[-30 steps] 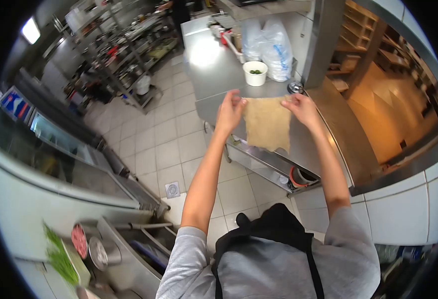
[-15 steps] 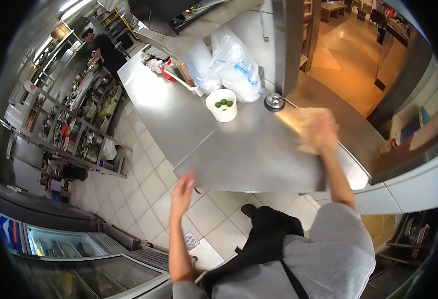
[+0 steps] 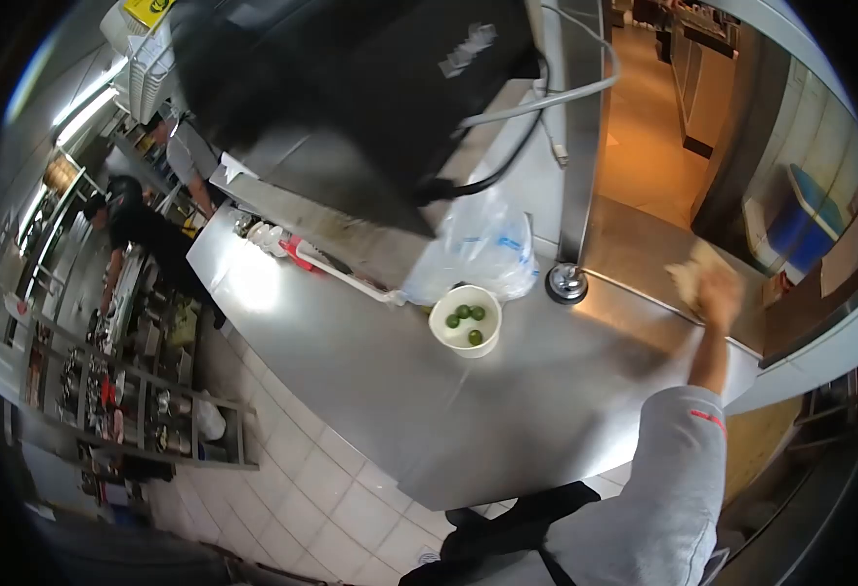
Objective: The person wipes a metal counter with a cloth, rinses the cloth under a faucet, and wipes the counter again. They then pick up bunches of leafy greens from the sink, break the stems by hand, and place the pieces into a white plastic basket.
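My right hand [image 3: 721, 298] reaches out on the right, closed on a pale yellowish cloth [image 3: 692, 276]. The cloth lies against the raised metal ledge [image 3: 634, 239] by the pass-through opening. To the left of that hand, on the steel counter [image 3: 370, 361], stands a silver call bell [image 3: 566, 284] with a dark base. Further left is a white tub [image 3: 464, 344] with several round green fruits, probably limes [image 3: 476, 337], inside. My left hand is out of view.
Behind the tub sit clear plastic bags [image 3: 482, 244]. A black device [image 3: 370, 98] with cables overhangs the counter's back. A red and white item [image 3: 302, 254] lies further left. Two people [image 3: 150, 230] stand at the far left, past metal shelving [image 3: 136, 410].
My right hand and the cloth have moved right, from the counter to the raised ledge. My left hand has left the view. The camera has shifted, bringing the black device further into view.
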Demonstrator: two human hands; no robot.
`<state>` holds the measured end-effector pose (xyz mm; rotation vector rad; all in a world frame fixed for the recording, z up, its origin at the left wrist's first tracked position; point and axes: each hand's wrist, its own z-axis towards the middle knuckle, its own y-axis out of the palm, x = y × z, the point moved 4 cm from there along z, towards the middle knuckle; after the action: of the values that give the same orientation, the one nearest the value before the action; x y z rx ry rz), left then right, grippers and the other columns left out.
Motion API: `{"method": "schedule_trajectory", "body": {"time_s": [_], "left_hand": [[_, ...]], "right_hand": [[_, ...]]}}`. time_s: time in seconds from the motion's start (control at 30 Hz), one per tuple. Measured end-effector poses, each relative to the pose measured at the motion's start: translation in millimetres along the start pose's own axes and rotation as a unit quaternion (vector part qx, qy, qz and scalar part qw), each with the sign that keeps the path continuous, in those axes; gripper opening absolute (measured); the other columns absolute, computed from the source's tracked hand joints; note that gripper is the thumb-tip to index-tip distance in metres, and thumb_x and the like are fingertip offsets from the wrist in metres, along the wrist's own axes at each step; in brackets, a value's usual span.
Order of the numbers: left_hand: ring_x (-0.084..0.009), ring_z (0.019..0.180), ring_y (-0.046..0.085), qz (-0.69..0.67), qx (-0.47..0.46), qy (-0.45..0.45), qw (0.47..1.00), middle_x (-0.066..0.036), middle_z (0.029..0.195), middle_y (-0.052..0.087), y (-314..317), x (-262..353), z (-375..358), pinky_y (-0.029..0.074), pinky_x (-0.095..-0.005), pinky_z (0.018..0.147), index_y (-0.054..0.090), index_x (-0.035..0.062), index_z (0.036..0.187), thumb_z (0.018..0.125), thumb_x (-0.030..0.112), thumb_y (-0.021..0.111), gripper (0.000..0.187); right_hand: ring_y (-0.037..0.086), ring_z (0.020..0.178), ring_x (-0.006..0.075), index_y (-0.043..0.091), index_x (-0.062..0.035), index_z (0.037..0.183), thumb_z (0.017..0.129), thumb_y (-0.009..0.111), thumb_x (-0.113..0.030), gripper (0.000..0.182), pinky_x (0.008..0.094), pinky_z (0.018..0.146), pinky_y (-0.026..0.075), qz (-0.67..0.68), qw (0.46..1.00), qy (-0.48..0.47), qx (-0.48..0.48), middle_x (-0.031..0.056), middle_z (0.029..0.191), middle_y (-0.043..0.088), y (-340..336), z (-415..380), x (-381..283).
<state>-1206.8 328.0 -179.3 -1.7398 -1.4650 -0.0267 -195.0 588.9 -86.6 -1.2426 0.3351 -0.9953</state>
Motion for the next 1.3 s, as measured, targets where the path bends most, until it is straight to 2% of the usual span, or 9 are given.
{"method": "schedule_trajectory", "body": {"time_s": [0.13,0.37,0.43,0.47,0.57,0.67,0.93,1.1,1.3], "left_hand": [[-0.0085,0.065,0.055,0.03,-0.026,-0.015,0.999,-0.006,0.082,0.062,-26.5,-35.2,43.1,0.042,-0.0204,0.05,0.055,0.0028,0.109,0.09,0.025,0.05,0.03],[-0.0082,0.065,0.054,0.349,-0.049,0.209,0.912,-0.007,0.081,0.062,-86.1,-68.8,139.5,0.041,-0.0199,0.048,0.054,0.0027,0.11,0.088,0.022,0.052,0.029],[-0.0099,0.061,0.053,-0.056,-0.068,0.09,0.992,-0.009,0.075,0.061,-103.7,-63.6,193.1,0.041,-0.0231,0.048,0.055,0.002,0.107,0.086,0.019,0.052,0.028],[-0.0108,0.059,0.052,-0.062,-0.038,0.133,0.988,-0.009,0.073,0.06,-118.1,-48.0,197.7,0.042,-0.0242,0.049,0.056,0.0008,0.107,0.085,0.018,0.052,0.028],[-0.0127,0.057,0.051,0.027,-0.012,0.191,0.981,-0.012,0.077,0.061,-132.3,10.9,216.4,0.044,-0.0277,0.054,0.055,-0.0028,0.108,0.084,0.017,0.051,0.031],[-0.0209,0.095,0.057,0.019,-0.067,0.384,0.921,-0.019,0.106,0.059,-99.9,103.7,218.5,0.046,-0.0293,0.079,0.053,-0.0037,0.112,0.086,0.014,0.05,0.032],[-0.0334,0.118,0.04,-0.016,-0.131,0.672,0.729,-0.019,0.129,0.04,-26.6,500.5,119.1,0.033,-0.0376,0.097,0.041,0.0014,0.125,0.089,0.014,0.043,0.038],[-0.0345,0.125,0.03,0.039,-0.029,0.705,0.708,-0.017,0.134,0.035,5.8,581.0,171.3,0.024,-0.0417,0.103,0.036,0.0043,0.13,0.093,0.029,0.034,0.045],[-0.0353,0.125,0.03,0.262,-0.068,0.782,0.562,-0.017,0.135,0.033,5.7,622.3,233.9,0.025,-0.0431,0.103,0.04,0.0085,0.128,0.088,0.035,0.045,0.049]], "right_hand": [[0.023,0.131,0.0302,0.03,-0.0167,0.136,0.091,0.027,-0.042,0.052,0.0437,0.106,0.017,0.068,0.972,0.165,-0.152,0.0143,0.141,0.027,-89.5,-123.2,40.6],[0.015,0.132,0.0345,0.025,-0.0196,0.138,0.086,0.038,-0.045,0.06,0.0474,0.107,0.011,0.182,0.97,-0.138,-0.086,0.0067,0.145,0.018,-194.2,-220.0,-171.1],[0.016,0.132,0.0353,0.025,-0.0194,0.138,0.084,0.04,-0.05,0.064,0.0501,0.106,0.011,0.171,0.967,-0.178,-0.067,0.0074,0.146,0.016,-235.3,-270.8,-227.2],[0.015,0.132,0.036,0.025,-0.0187,0.138,0.083,0.04,-0.053,0.067,0.0515,0.105,0.01,0.173,0.964,-0.192,-0.068,0.0084,0.146,0.016,-258.6,-307.7,-249.5],[0.011,0.131,0.0409,0.025,-0.0105,0.138,0.078,0.041,-0.064,0.082,0.0547,0.104,0.008,0.227,0.946,-0.218,-0.073,0.0162,0.145,0.014,-326.4,-407.0,-325.8],[0.007,0.132,0.0424,0.021,-0.0074,0.139,0.081,0.033,-0.064,0.081,0.0555,0.104,0.004,0.23,0.944,-0.214,-0.101,0.0185,0.145,0.011,-367.9,-433.2,-422.7],[0.012,0.132,0.0388,0.026,-0.0068,0.137,0.092,0.025,-0.044,0.058,0.0515,0.105,0.009,0.368,0.891,-0.249,-0.096,0.018,0.143,0.019,-409.0,-387.2,-661.1],[0.029,0.127,0.035,0.046,-0.0044,0.125,0.09,0.042,-0.018,0.037,0.0417,0.104,0.024,0.667,0.731,-0.126,0.064,0.0164,0.136,0.035,-433.8,-333.3,-642.2],[0.03,0.127,0.034,0.053,-0.0031,0.116,0.088,0.047,-0.014,0.031,0.0456,0.101,0.024,0.629,0.764,-0.136,0.044,0.0151,0.129,0.043,-471.0,-332.3,-626.8]]}}
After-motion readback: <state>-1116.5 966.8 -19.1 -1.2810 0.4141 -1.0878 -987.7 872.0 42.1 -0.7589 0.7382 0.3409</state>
